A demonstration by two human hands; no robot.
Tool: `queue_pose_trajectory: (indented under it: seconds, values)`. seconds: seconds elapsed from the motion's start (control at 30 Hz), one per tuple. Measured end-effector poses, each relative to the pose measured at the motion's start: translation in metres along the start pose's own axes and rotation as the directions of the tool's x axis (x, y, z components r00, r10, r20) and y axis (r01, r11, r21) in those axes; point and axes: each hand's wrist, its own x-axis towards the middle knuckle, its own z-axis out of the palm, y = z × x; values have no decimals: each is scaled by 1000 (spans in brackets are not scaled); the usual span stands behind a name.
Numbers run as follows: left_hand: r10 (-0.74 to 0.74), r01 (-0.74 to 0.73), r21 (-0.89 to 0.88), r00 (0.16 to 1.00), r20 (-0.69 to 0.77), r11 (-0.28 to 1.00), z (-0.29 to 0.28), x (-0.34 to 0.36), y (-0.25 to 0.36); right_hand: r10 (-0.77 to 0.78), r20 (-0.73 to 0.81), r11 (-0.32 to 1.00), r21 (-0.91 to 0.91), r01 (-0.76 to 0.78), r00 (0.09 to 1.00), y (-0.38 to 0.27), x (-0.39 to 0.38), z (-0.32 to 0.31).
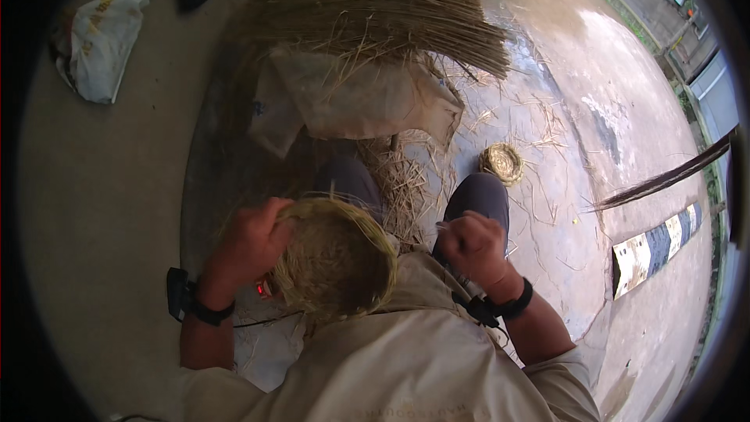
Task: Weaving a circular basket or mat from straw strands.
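Note:
A round woven straw basket is tilted over my lap, its hollow inside turned up toward me. Loose strand ends stick out from its rim. My left hand grips the rim on the left side, fingers closed over the edge. Apart from the basket, above my right knee, my right hand is closed. A small pale tip shows beside its fingers; what it holds is too small to name. Both wrists wear dark straps.
A smaller coiled straw basket sits on the floor beyond my right knee. Ahead lie a pale cloth sheet and a large bundle of straw stalks. Straw scraps litter the floor. A white plastic bag rests at far left, a striped board at right.

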Motion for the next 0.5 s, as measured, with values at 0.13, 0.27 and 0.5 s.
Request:
queue_pose_trajectory:
  seconds: [0.13,0.27,0.5]
  values:
    - [85,-81,85,995,-46,993,4,-3,-12,1,15,995,-104,0,1000,4,6,5]
    - [106,-147,251,980,171,957,0,-6,-7,-37,-100,975,-222,14,994,11,31,-18]
    - [-141,-28,733,976,168,679,-15,-9,-24,-385,223,905,-97,413,896,-68,34,-67]
